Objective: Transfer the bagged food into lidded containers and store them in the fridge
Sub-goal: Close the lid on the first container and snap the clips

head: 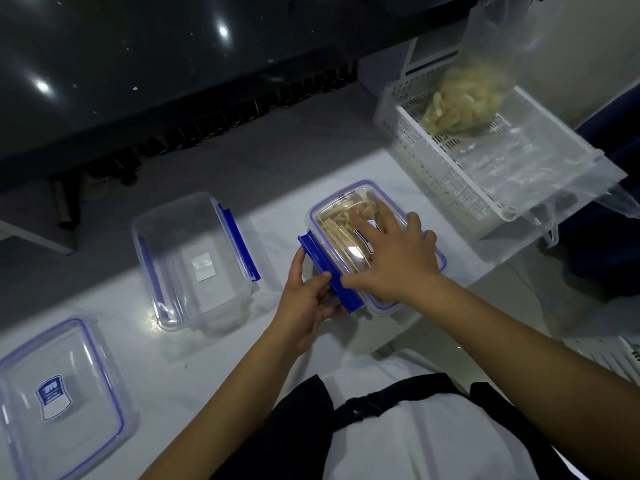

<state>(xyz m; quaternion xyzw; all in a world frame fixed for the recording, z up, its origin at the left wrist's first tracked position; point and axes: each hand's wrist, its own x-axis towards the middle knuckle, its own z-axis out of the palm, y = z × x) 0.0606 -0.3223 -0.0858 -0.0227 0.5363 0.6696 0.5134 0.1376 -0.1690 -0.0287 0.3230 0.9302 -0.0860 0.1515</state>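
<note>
A clear lidded container [343,216] filled with pale stick-shaped food sits on the white table [270,209]. My right hand [398,258] lies flat on its lid, pressing down. My left hand [304,299] grips the blue side latch [325,268] on the container's left edge; the latch sticks out, not folded flat. An empty clear container [194,261] with blue latches stands to the left. A separate lid [59,396] with a blue seal and label lies at the near left. A plastic bag of pale food [460,102] rests in a white basket [443,171].
The white slotted basket at the right also holds an empty crumpled plastic bag [519,161]. A dark glossy surface [138,64] rises behind the table. My apron and white shirt fill the bottom of the view.
</note>
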